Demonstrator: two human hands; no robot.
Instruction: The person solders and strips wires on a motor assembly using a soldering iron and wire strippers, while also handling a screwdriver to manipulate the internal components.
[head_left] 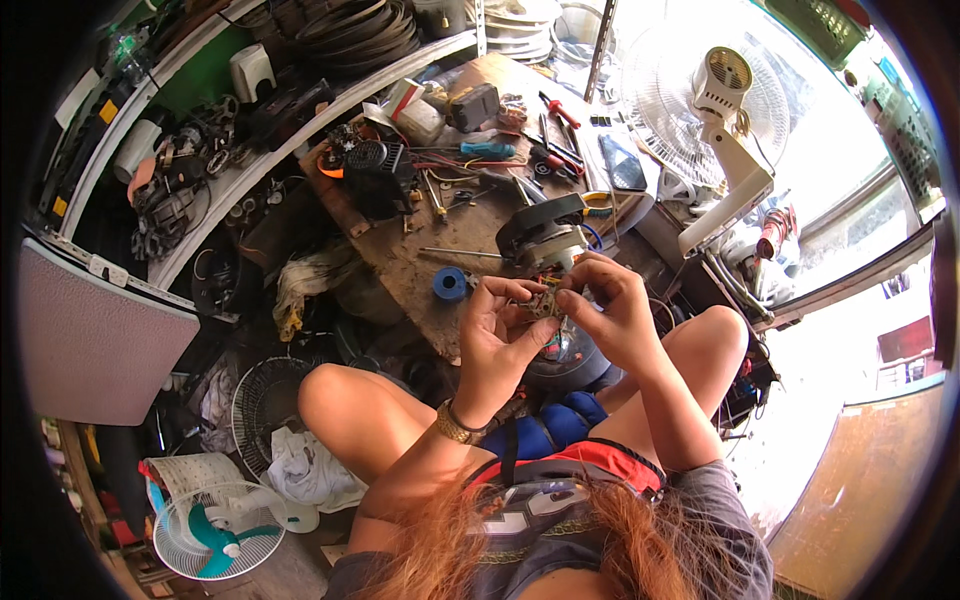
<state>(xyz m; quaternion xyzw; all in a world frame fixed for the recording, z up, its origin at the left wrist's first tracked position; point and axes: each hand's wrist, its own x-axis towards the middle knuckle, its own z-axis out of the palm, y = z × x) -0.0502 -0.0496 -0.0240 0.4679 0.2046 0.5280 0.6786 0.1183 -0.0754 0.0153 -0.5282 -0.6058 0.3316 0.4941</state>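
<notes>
Both my hands are raised in front of my lap at the edge of a wooden work board (395, 275). Between their fingertips they pinch a small pale part with wires (544, 301), too small to name. My left hand (500, 330), with a watch at its wrist, grips it from the left. My right hand (612, 312) closes on it from the right. Just beyond stands an opened appliance with a dark round housing (538, 228) and thin coloured wires. Its rounded grey base (572, 368) shows below my hands, partly hidden by them. Left of my fingers sits a blue tape roll (449, 284).
Screwdrivers, pliers (598, 211), a phone (625, 162) and a black motor-like unit (378, 175) crowd the board. A white fan (722, 95) stands at the far right. Another fan with teal blades (222, 540) lies at lower left, near a black basket (262, 400). Parts fill the left shelf.
</notes>
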